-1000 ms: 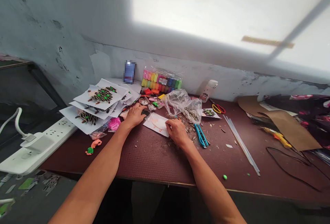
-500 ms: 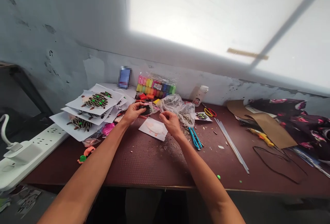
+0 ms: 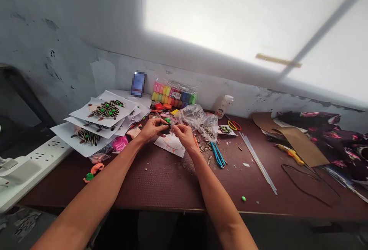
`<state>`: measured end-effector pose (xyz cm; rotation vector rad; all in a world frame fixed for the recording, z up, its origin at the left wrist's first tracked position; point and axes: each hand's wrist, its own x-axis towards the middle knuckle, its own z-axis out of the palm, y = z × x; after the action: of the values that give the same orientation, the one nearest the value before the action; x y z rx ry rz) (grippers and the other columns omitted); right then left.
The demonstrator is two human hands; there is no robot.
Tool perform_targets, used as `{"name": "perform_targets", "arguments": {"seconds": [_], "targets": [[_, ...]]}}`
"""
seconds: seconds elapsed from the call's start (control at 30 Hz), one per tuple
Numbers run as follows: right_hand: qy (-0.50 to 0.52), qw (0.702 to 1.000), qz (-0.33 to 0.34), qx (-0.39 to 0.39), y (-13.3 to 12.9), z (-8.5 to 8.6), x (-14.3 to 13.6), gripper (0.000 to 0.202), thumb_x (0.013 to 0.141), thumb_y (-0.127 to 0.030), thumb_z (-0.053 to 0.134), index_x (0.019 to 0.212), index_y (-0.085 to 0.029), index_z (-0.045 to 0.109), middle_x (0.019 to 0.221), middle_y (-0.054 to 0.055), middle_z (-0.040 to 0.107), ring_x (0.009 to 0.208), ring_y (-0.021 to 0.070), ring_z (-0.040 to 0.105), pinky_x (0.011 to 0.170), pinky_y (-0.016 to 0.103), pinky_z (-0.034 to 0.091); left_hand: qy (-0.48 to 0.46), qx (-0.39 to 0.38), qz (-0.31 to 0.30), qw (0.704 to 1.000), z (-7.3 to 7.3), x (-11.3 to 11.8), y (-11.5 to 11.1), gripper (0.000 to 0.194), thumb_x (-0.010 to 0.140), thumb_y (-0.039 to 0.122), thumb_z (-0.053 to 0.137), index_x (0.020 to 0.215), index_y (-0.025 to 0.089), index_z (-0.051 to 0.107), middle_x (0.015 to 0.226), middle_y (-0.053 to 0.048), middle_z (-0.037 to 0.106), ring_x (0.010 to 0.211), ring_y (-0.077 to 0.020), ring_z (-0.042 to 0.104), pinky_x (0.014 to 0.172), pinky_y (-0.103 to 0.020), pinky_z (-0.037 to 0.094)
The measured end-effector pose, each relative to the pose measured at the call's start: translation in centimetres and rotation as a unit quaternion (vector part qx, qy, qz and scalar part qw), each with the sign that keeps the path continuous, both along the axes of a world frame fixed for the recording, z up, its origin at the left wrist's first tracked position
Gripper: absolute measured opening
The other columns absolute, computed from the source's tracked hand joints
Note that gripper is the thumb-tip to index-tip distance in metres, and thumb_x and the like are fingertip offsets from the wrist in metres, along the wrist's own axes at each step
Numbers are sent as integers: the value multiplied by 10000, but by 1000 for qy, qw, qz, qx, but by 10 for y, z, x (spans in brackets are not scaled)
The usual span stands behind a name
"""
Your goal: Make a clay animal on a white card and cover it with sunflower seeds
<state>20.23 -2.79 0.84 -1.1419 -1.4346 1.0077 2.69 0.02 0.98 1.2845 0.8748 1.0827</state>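
Near the middle of the brown table, my left hand (image 3: 152, 129) is closed around a dark lump (image 3: 165, 129), probably clay in a wrapper. My right hand (image 3: 184, 134) pinches close beside it, touching a bit of clear wrapping; anything else between its fingertips is too small to make out. Under both hands lies a white sheet (image 3: 170, 146) with a pale drawn shape, partly covered by the fingers. Behind my right hand is a clear plastic bag (image 3: 209, 127) of striped seeds, with loose seeds around it.
Stacked seed-decorated papers (image 3: 107, 110) lie left, beside a white power strip (image 3: 43, 160). Coloured clay packs (image 3: 172, 96), a phone (image 3: 138, 84) and a bottle (image 3: 224, 106) stand behind. Blue-handled scissors (image 3: 217, 155), clear sticks (image 3: 258, 163) and a yellow glue gun (image 3: 291, 154) are right.
My right hand has moved left and my left hand slightly right, so they now meet over the paper. The view has shifted slightly.
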Motion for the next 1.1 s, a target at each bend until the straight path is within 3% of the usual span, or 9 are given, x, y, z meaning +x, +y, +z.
{"name": "perform_targets", "arguments": {"seconds": [0.3,0.5,0.77,0.93,1.1], "targets": [[80,994,39,-62,-7,-2,0,367,708,-555,688,699,-196,612,608,-41,520,559,90,444,565,232,393,-29,-38,-42,998,1,-2,-12,565,494,492,932,878,131,727,841,-46,694,713,-155,641,550,-288,612],[13,1000,11,-4,-3,-5,1,292,746,-478,646,695,-192,618,626,-28,549,576,99,442,558,234,375,-38,-40,-52,997,1,-7,-12,524,520,472,936,883,143,751,894,-58,725,724,-151,659,617,-300,628],[-65,993,-28,91,-5,-10,2,119,755,-316,656,752,-209,603,691,-31,607,605,107,496,580,226,404,-6,-50,-35,998,2,-6,-10,542,509,513,934,839,128,743,811,-65,725,691,-159,661,597,-299,617],[-51,996,-26,70,-2,-16,2,202,783,-378,695,843,-194,754,777,22,703,638,133,545,607,254,448,8,-44,-29,999,2,-7,-9,549,501,533,928,820,127,739,775,-51,707,649,-145,637,556,-288,607],[-63,994,-21,92,2,-17,4,185,754,-386,753,798,-208,779,797,36,721,665,143,562,621,255,466,38,-36,-59,997,2,-7,-10,525,539,538,914,803,126,724,777,-54,709,663,-160,659,557,-295,613]]}}
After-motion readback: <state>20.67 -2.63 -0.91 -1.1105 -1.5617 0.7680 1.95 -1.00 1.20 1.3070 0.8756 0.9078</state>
